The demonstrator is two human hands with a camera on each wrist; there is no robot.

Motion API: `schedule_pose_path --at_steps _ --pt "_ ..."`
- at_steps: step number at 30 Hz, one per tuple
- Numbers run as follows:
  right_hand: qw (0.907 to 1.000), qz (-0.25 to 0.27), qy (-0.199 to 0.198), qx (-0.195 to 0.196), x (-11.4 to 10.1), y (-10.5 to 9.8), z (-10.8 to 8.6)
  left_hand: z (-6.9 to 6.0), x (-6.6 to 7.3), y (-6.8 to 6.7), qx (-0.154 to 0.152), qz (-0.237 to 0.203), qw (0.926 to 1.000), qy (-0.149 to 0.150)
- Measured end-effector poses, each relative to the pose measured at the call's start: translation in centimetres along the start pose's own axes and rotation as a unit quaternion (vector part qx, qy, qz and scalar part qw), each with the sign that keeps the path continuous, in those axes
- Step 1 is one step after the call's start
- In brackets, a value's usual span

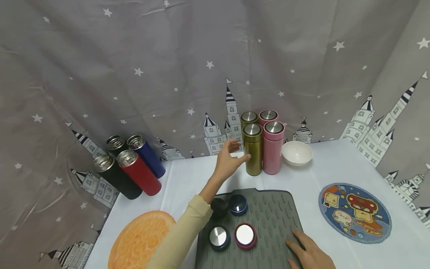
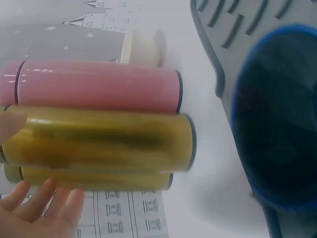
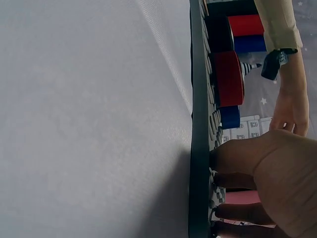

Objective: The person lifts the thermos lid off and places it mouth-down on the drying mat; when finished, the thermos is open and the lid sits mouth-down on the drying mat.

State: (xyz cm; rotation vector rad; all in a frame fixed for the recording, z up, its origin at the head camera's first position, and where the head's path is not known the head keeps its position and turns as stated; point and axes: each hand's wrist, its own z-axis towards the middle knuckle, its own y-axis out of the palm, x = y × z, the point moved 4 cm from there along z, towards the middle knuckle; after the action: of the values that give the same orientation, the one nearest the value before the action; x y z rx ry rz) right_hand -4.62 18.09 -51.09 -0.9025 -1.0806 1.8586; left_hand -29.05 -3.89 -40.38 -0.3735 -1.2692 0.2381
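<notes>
My left hand reaches to the front gold thermos bottle, thumb and fingers spread. In the left wrist view the thumb overlaps the gold bottle near its lid, while the fingers stay apart below; I cannot tell whether the thumb touches. A pink bottle stands beside it, with another gold bottle and a pink one behind, all lidded. My right hand rests its fingertips at the right edge of the grey ridged mat, holding nothing.
Lids lie on the mat: red, blue, and two dark ones. Lidless red, blue and black bottles stand left. A white bowl, cartoon mat and orange round mat lie around.
</notes>
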Motion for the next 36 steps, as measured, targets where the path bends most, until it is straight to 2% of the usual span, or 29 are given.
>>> schedule_pose_path --at_steps 5,8,12,17,20,22,25,30,34,36 --pt "0.9997 0.008 0.020 -0.010 0.0 -0.1 0.2 0.7 0.4 1.3 0.010 -0.015 0.9998 0.011" --pt "0.9999 0.006 0.015 0.003 -0.1 -0.2 0.2 0.9 0.4 1.8 0.025 -0.014 0.9996 0.006" --pt "0.9998 0.008 0.015 0.014 -0.2 -0.2 0.1 1.2 0.3 2.3 0.049 0.008 0.9988 0.008" --pt "0.9994 0.018 0.029 0.004 -0.4 -0.2 0.1 1.3 0.4 2.8 0.061 0.053 0.9965 0.020" --pt "0.9992 0.021 0.033 0.005 -0.5 -0.2 0.2 1.0 0.4 2.8 0.056 0.079 0.9949 0.027" --pt "0.9991 0.022 0.036 0.008 -0.6 -0.3 0.3 0.8 0.4 2.7 0.049 0.080 0.9950 0.034" --pt "0.9986 0.027 0.045 0.000 -0.6 -0.3 0.3 0.5 0.0 2.6 0.041 0.047 0.9972 0.042" --pt "0.9960 0.037 0.067 -0.046 -0.7 -0.2 0.3 -0.4 -1.2 2.2 0.024 -0.022 0.9986 0.042" --pt "0.9936 0.040 0.084 -0.063 -0.6 -0.3 0.4 -0.8 -1.3 2.1 0.000 -0.019 0.9967 0.079" --pt "0.9925 0.044 0.086 -0.075 -0.6 -0.3 0.4 -1.4 -1.3 1.8 -0.001 -0.009 0.9955 0.094"
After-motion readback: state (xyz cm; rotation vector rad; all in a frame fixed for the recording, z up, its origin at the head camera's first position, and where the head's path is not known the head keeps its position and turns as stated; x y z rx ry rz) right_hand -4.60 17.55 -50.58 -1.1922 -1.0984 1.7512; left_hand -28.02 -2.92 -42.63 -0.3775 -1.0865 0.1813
